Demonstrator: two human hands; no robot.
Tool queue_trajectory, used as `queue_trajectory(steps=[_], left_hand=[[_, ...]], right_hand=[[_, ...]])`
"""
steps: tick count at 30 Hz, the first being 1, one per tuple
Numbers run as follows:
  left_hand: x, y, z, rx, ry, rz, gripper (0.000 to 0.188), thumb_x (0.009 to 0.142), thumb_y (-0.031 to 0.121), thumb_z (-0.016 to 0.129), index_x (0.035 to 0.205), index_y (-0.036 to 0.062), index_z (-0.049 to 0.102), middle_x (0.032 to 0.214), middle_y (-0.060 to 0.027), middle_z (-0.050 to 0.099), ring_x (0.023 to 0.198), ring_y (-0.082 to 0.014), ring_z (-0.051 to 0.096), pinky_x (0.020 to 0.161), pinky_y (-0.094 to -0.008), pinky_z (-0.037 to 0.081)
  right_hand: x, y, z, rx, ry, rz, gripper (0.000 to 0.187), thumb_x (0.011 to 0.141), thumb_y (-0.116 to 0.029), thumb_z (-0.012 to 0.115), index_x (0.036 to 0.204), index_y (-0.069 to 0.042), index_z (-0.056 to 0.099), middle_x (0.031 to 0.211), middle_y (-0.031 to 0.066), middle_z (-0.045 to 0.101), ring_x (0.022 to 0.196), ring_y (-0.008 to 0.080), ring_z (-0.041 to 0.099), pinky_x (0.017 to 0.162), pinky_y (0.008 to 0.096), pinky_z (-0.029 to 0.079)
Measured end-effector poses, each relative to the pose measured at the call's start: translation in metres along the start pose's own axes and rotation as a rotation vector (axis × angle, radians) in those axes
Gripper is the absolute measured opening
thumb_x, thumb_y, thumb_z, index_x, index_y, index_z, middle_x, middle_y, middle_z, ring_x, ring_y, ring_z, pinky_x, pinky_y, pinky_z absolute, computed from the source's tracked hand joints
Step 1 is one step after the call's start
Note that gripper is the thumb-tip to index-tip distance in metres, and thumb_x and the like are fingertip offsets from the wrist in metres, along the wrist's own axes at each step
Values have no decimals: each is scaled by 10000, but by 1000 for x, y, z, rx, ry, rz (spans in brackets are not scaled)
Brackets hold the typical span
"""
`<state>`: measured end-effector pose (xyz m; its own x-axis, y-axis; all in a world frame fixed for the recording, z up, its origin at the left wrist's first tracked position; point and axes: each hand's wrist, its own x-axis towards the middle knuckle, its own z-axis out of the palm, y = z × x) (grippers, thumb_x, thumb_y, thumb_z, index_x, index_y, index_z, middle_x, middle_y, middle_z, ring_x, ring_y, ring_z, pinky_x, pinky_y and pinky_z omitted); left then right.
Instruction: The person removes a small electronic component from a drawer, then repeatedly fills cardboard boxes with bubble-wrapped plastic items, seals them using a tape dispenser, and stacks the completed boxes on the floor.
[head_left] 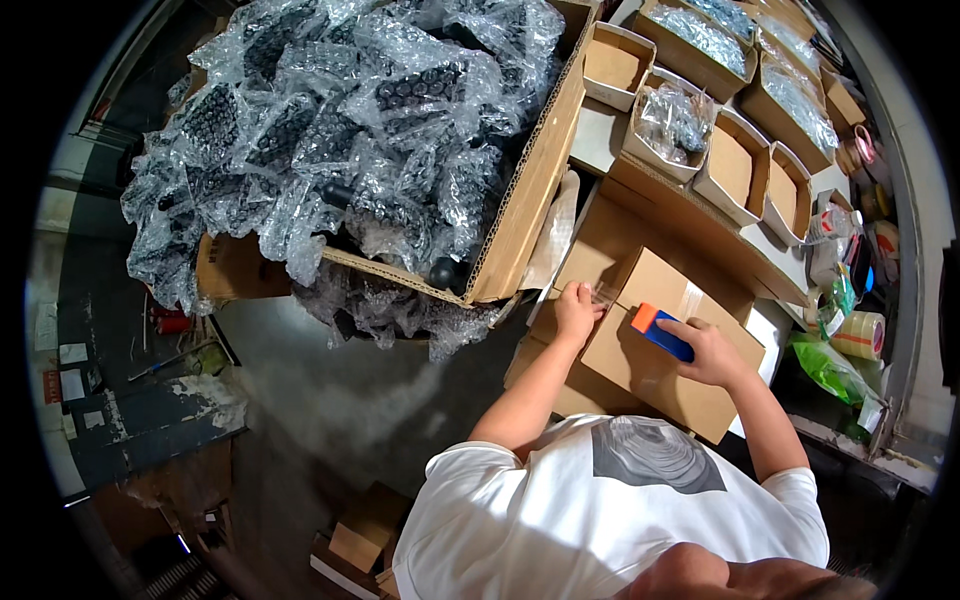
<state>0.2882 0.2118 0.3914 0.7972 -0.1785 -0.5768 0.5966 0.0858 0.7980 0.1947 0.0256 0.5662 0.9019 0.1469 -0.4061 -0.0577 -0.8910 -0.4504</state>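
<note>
A closed cardboard box (655, 325) lies tilted in front of me, on top of other brown cardboard. My right hand (712, 352) is closed round a blue block-shaped tool with an orange end (662, 333), held against the top of the box. A strip of clear tape (690, 298) shines on the box's upper face. At the left edge of the box, my left hand (577, 315) has its fingers curled together beside a glossy scrap of clear film (603, 292). What those fingers grip, if anything, is too small to make out.
On the left, a large carton (525, 190) overflows with bubble-wrapped dark items (380, 110). Small open trays (735, 165), some holding clear bags, line the back right. Tape rolls (858, 335) and a green bag (830, 370) sit at the right edge. Boxes (370, 530) stand low behind me.
</note>
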Motion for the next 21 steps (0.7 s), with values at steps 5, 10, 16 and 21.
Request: queue_trajectory(steps=[5, 10, 16, 21], left_hand=[[29, -36, -8, 669, -18, 235, 297, 903, 272, 546, 881, -21, 592, 764, -187, 610, 669, -318, 614, 630, -406, 466], [27, -37, -20, 781, 54, 420, 355, 880, 352, 566, 813, 5, 599, 737, -193, 609, 738, -355, 608, 675, -442, 463], [-11, 4, 15, 644, -304, 254, 481, 912, 412, 502, 1131, -11, 566, 925, -215, 656, 839, -383, 615, 770, -407, 484], [19, -25, 4, 587, -477, 263, 550, 940, 423, 464, 1206, -57, 510, 1085, -237, 618, 1041, -369, 577, 895, -382, 438]], right_hand=[[22, -11, 0, -97, -49, 30, 636, 597, -146, 680, 1223, -167, 569, 872, 187, 624, 779, 354, 623, 735, 422, 516], [27, -13, 0, -107, -40, 9, 613, 603, -155, 680, 1208, -162, 580, 854, 181, 629, 777, 343, 628, 733, 421, 517], [26, -8, -4, -143, -111, 100, 580, 625, -194, 670, 1199, -178, 590, 856, 171, 637, 779, 337, 631, 722, 425, 519], [12, 0, -3, -116, -124, 104, 561, 626, -185, 679, 1182, -202, 608, 907, 151, 657, 837, 316, 642, 748, 421, 517]])
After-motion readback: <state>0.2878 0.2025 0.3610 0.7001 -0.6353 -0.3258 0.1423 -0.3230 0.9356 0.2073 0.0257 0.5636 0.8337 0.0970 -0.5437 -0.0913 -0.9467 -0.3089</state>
